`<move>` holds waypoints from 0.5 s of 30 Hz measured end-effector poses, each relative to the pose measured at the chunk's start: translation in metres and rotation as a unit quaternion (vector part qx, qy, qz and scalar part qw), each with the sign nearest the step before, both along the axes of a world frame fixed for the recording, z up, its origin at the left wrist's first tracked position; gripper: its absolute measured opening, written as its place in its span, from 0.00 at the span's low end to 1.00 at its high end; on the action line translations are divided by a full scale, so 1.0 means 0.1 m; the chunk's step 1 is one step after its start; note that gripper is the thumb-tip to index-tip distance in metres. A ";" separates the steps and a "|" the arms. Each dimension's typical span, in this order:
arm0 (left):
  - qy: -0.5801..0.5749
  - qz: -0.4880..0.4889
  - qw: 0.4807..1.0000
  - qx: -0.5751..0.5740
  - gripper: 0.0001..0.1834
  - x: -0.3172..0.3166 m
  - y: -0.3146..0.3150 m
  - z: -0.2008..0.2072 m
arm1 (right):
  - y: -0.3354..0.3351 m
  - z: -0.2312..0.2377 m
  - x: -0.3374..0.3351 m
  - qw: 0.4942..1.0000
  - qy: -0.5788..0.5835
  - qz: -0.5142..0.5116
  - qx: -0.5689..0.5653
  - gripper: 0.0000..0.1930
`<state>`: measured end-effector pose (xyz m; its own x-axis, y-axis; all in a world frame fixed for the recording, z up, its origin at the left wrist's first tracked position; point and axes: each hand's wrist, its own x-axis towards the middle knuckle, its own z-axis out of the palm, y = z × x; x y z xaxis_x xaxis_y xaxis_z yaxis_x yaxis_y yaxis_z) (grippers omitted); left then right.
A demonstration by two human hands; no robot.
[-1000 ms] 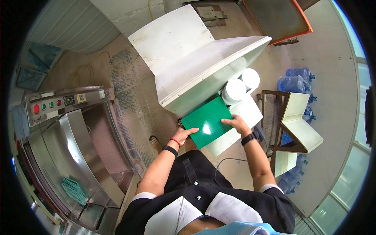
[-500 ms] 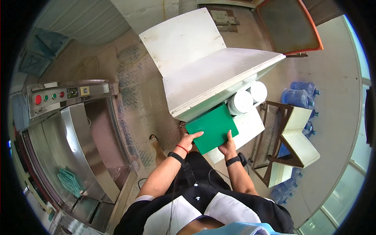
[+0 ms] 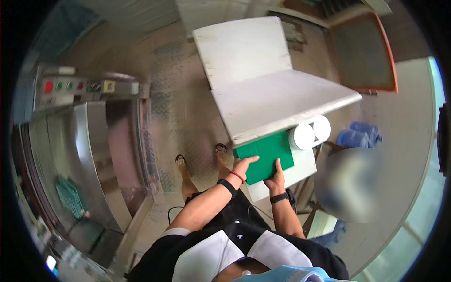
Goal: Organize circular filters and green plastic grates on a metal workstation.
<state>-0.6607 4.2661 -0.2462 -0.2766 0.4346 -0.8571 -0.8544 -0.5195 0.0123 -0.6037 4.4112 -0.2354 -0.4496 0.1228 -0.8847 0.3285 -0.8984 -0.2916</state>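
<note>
A green rectangular pad or stack of sheets [image 3: 268,157] with a flat top is held in both my hands. My left hand [image 3: 243,168] grips its near left side, thumb stretched over the top. On the near right side, my right hand [image 3: 276,179] holds it with the thumb up on its surface; the fingers of both hands are mostly hidden beneath. The pad is over a low white shelf [image 3: 302,165], its far edge against or just under the edge of a larger white board [image 3: 282,96]. Two white round containers [image 3: 302,136] stand right beside it.
A metal machine with a button panel [image 3: 70,89] stands at the left, with a teal bundle [image 3: 69,195] inside. An orange-edged framed panel [image 3: 361,51] is at the far right. Blue plastic bottles [image 3: 353,138] lie at the right, near a blurred round patch.
The whole view has shifted, so the board and containers appear farther right. The green pad has turned slightly and sits squarer to the board's edge. Both hands keep their hold.
</note>
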 end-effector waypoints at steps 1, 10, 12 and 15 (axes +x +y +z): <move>0.021 -0.001 1.000 -0.018 0.17 -0.04 -0.03 0.15 | 0.01 -0.01 0.02 1.000 0.000 0.003 -0.010 0.26; 0.050 -0.075 0.964 -0.251 0.29 0.18 0.35 -0.36 | 0.13 -0.08 0.21 0.981 0.028 0.160 0.109 0.34; 0.026 -0.130 0.939 -0.317 0.42 0.16 0.38 -0.27 | 0.20 -0.07 0.24 0.973 0.038 0.200 0.108 0.37; 0.056 -0.138 0.969 -0.196 0.52 0.20 0.16 -0.29 | 0.25 0.02 0.26 0.951 0.001 0.292 0.105 0.43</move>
<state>-0.6404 4.2825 -0.2748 -0.2980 0.1522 -0.9424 -0.9417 -0.2082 0.2642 -0.5777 4.4359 -0.2329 -0.4966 0.0260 -0.8676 0.7523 -0.4857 -0.4451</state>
